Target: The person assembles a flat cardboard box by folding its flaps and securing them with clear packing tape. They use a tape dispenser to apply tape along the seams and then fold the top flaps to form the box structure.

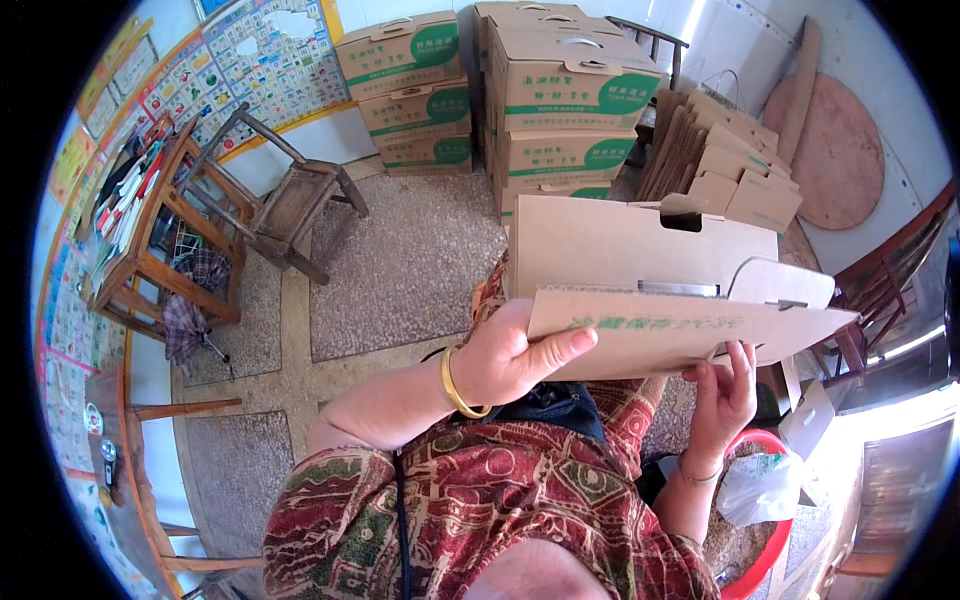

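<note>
In front of my body I have a brown cardboard box (640, 240), with its flaps standing up and a cut-out handle hole in the far panel. My left hand (515, 355) wraps round the box's left end; the thumb lies along the near flap and the other fingers are hidden behind the cardboard. Below the right part of that near flap (690, 325), my right hand (725, 395) has its bent fingers against the cardboard. A pale handle strip (680, 289) shows between the panels.
Closed cartons (575, 85) with green print stand stacked ahead. Flattened cardboard sheets (715, 160) lean beside a round wooden board (830, 150). To the left are a wooden chair (300, 200) and a wooden rack (150, 270). A red basin (770, 560) with a white plastic bag (760, 490) sits at my right.
</note>
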The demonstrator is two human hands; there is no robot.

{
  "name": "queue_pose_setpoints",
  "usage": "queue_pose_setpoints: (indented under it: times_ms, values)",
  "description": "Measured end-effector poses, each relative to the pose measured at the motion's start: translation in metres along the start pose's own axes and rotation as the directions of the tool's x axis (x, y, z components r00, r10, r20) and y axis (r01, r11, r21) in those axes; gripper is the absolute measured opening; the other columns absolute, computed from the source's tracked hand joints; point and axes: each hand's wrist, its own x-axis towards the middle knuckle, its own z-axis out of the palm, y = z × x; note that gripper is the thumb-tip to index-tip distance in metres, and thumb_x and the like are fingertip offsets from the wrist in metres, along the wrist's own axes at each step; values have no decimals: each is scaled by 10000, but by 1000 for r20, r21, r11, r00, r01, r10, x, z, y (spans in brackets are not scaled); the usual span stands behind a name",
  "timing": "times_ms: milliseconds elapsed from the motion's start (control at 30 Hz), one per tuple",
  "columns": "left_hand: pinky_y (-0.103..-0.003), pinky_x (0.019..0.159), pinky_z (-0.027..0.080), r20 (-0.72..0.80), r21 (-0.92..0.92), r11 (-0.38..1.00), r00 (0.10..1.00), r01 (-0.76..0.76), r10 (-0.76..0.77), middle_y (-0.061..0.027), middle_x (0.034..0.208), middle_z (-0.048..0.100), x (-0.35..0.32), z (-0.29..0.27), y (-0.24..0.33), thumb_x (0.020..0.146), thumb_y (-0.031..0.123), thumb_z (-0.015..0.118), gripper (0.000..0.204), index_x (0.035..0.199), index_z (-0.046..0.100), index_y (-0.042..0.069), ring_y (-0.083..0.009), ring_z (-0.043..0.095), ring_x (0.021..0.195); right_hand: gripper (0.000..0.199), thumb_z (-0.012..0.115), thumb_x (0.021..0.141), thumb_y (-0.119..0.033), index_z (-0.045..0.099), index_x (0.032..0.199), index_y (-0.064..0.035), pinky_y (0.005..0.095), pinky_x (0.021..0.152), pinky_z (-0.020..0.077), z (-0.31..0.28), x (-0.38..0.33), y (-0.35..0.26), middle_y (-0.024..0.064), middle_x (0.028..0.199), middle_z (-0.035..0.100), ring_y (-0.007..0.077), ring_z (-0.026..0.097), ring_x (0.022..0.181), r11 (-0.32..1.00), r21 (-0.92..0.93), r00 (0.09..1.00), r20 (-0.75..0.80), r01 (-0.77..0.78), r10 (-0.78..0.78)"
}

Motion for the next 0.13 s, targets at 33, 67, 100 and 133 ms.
queue_pose_setpoints:
  times_ms: [33,67,100,133]
  values:
    - [-309,846,462,2,5,1000,1000,-10,10,-133,1052,648,1,-1,1,945,191,568,311,1146,574,-47,-218,605,952,439,641,767,106,570,1185,-4,239,605,543,-2,0,-3,235,1315,505,153,667,709,1000,-27,1000,1,-5,5]
    - [-311,849,461,4,10,1000,1000,-19,19,-136,1057,646,0,-1,2,945,191,568,312,1148,573,-45,-221,605,955,451,648,764,102,568,1194,-6,240,616,542,-3,-1,-5,226,1314,510,151,667,704,998,-54,1000,3,-10,11]
    - [-312,852,460,5,16,999,1000,-29,29,-138,1062,645,-3,1,1,944,191,569,314,1151,572,-44,-225,604,958,482,659,763,90,561,1222,-18,240,639,540,-4,-1,-7,215,1325,505,163,670,703,997,-80,1000,16,-3,5]
    - [-312,852,460,12,22,999,999,-37,37,-138,1062,645,0,-1,2,944,191,569,314,1151,572,-44,-225,604,958,482,659,763,90,561,1222,-18,240,639,540,-3,0,-6,215,1325,505,163,670,703,997,-77,1000,6,2,-2]
